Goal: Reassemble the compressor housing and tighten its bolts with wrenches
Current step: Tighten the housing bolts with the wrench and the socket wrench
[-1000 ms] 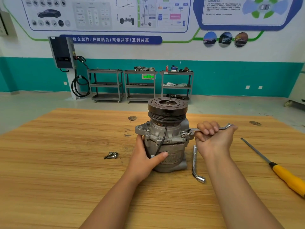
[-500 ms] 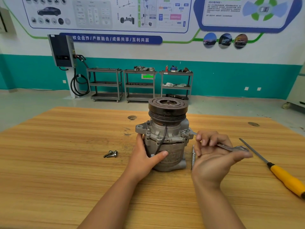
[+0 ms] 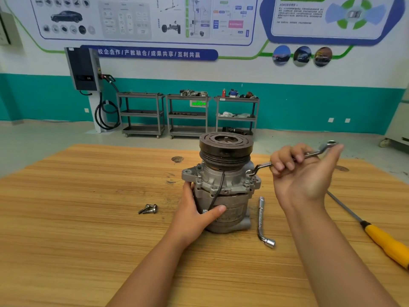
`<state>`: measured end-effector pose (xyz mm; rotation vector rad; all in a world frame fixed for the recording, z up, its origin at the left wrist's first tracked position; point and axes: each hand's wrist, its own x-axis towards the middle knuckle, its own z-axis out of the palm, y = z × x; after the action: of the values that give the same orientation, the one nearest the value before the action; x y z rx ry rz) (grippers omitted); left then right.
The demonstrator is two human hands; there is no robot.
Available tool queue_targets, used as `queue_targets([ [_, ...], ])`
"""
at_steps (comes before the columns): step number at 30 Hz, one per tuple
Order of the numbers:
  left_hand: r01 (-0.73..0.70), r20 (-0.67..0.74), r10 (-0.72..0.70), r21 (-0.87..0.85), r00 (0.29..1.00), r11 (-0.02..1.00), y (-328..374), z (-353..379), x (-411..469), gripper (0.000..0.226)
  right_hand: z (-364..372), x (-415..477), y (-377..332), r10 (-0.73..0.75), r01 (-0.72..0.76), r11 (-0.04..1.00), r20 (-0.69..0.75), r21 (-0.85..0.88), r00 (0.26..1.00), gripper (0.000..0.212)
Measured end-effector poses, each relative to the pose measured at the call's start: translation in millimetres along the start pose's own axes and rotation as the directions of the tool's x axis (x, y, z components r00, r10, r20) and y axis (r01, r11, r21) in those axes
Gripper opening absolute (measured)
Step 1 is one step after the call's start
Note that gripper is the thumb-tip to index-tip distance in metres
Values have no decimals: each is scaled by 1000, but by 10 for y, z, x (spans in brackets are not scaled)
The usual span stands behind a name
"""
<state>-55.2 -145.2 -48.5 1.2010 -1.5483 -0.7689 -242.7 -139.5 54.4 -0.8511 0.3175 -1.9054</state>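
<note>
The right hand (image 3: 303, 173) has swung the offset steel ring wrench (image 3: 262, 166) rearward. Its handle now rises to the far right of the grey cast-metal compressor with black pulley (image 3: 223, 191), which stands upright mid-way across the wooden counter (image 3: 88, 218). The right grip is closed round the wrench shank, and the wrench's ring end sits at the compressor's right flange. The left hand (image 3: 194, 216) clasps the compressor's near-left side. Left of the compressor lie two loose steel bolts (image 3: 149, 208). Just right of it is an L-shaped socket wrench (image 3: 262, 220), and farther right a yellow-handled screwdriver (image 3: 387, 242).

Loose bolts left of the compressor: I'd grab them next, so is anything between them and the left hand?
Nothing visible. Only bare tabletop lies between the bolts and the left hand, which holds the compressor. The L-shaped socket wrench and the screwdriver lie on the compressor's other side, to its right.
</note>
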Motion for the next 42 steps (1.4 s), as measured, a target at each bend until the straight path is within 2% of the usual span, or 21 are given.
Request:
queue_targets([
  [2,-3,3,3,-4,1000,1000,0,-5,-5,71,-60,58,56,106,-106,994,0,-14,994,74],
  [7,3,3,-3,8,1000,1000,-12,-4,1,72,-191,180,137,236,-237,970,9,60,972,76],
  [13,0,4,-1,6,1000,1000,-10,-5,-5,68,-299,100,211,252,-234,957,-92,171,963,77],
  [16,6,-1,-6,6,1000,1000,-2,0,-8,68,-302,14,211,198,-175,970,-125,171,972,77],
  [22,-7,-8,7,15,1000,1000,-16,-7,-8,72,-194,-249,234,-22,43,988,-144,146,989,80],
  [25,2,-8,-2,7,1000,1000,-28,-10,-4,71,-158,-412,292,-166,173,982,-87,80,982,82],
  [29,-6,-14,6,17,1000,1000,-36,13,2,76,-95,-627,429,-364,371,918,74,-139,928,69],
  [32,-10,-22,10,31,1000,999,-39,15,3,78,-102,-729,517,-461,506,808,211,-301,862,68],
  [34,-19,-31,20,49,999,999,-43,16,5,78,-100,-785,563,-493,624,636,382,-454,781,66],
  [36,-25,-34,27,62,999,998,-51,21,17,78,-52,-824,614,-444,690,452,528,-566,724,67],
  [38,-23,-30,25,79,999,997,-50,30,23,77,24,-815,642,-387,698,346,582,-627,715,71],
  [39,-25,-32,28,83,999,996,-52,33,25,77,66,-795,629,-376,690,326,582,-646,721,70],
  [40,-28,-38,31,80,999,996,-59,34,26,77,105,-772,596,-375,676,354,564,-647,736,67],
  [41,-30,-44,33,70,998,997,-63,32,22,76,134,-744,541,-379,650,443,528,-617,760,64],
  [42,-29,-47,32,58,998,998,-61,25,16,76,163,-702,456,-377,602,582,475,-546,795,62],
])
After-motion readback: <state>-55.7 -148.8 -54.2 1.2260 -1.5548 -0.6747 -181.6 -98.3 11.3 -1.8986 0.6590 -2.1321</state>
